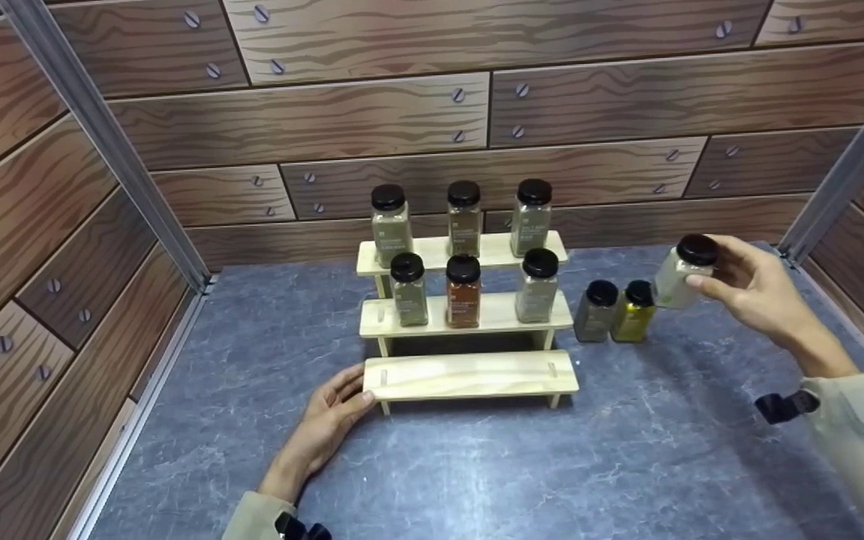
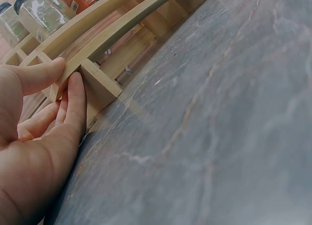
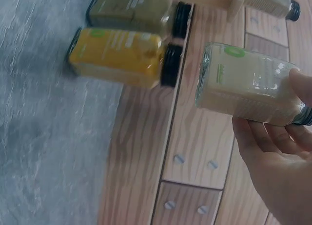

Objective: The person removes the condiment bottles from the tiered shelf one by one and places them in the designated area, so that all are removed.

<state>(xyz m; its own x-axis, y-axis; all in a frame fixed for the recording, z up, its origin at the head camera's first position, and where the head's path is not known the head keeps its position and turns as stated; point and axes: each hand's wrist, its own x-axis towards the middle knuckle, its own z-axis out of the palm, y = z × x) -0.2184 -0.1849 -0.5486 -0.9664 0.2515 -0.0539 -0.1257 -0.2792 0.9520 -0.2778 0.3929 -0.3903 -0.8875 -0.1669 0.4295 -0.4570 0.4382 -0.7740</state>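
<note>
A three-step pale wooden spice rack (image 1: pixel 469 375) stands on the table. My left hand (image 1: pixel 331 416) pinches the left end of its lowest shelf, the thumb on top and fingers beneath, as the left wrist view also shows. My right hand (image 1: pixel 758 289) grips a glass spice jar (image 1: pixel 676 279) of pale powder with a black lid, tilted and raised off the table. Just left of that jar, a jar of yellow spice (image 1: pixel 632 319) and a jar of grey-green spice (image 1: pixel 597 315) stand side by side. In the right wrist view the held jar (image 3: pixel 243 86) shows a green label mark.
Three jars, among them a green one (image 1: pixel 392 229), stand on the top shelf. Three more, with a red-orange one (image 1: pixel 463 296) in the centre, stand on the middle shelf. Wood-patterned walls (image 1: pixel 372 127) and metal posts (image 1: pixel 109 150) enclose the grey marbled table (image 1: pixel 267 330).
</note>
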